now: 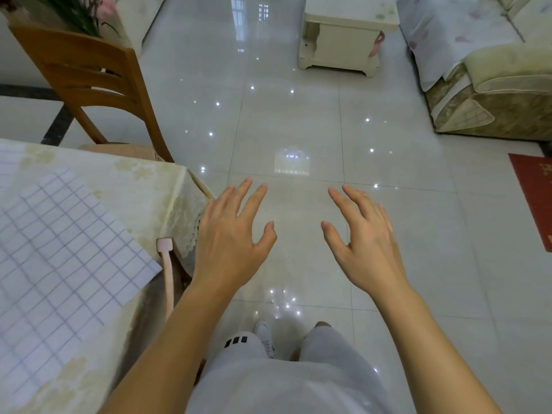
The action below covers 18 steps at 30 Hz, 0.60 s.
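Note:
My left hand (233,234) and my right hand (363,237) are stretched out in front of me over the glossy tiled floor, backs up, fingers spread and relaxed. Neither hand holds or touches anything. The left hand hovers just off the corner of a table (143,186) covered with a pale floral cloth. A white sheet with a purple grid (59,252) lies on that table. A pink strap-like piece (165,258) hangs at the table's near corner, beside my left wrist.
A wooden chair (89,79) stands behind the table at the left. A cream low cabinet (346,37) sits far ahead. A sofa (490,85) fills the upper right, and a red mat (534,198) lies at the right edge. My legs and shoes show below.

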Available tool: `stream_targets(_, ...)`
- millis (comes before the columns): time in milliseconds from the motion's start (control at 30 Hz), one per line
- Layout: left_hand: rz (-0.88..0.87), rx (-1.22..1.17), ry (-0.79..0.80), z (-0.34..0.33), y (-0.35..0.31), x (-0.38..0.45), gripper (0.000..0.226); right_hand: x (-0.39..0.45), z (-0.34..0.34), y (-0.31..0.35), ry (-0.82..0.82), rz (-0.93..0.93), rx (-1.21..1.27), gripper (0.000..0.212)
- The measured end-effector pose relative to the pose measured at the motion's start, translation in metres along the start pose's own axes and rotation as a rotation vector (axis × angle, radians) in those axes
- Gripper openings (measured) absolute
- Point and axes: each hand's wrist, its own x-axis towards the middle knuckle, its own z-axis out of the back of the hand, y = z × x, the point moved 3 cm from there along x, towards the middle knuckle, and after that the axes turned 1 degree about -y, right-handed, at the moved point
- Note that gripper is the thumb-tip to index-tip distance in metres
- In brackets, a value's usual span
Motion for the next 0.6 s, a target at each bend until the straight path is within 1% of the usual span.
stream_targets(100,0.046,0.003,0.025,-0.006,0.009,0.026,0.063,0.028,-0.005,-0.004,0.014,0.014,-0.004,0.058)
stream_targets(233,0.042,0.008,0.006,-0.015,0.020,0.059,0.062,0.069,-0.015,-0.009,0.027,0.029,0.016,0.056)
stream_targets(333,0.068,0.024,0.003,-0.024,0.022,0.087,0.062,0.105,-0.022,-0.016,0.037,0.076,0.018,0.056)
stream_targets(600,0.206,0.105,-0.020,-0.046,0.011,0.187,0.062,0.239,-0.029,-0.045,0.144,0.201,0.049,0.053)
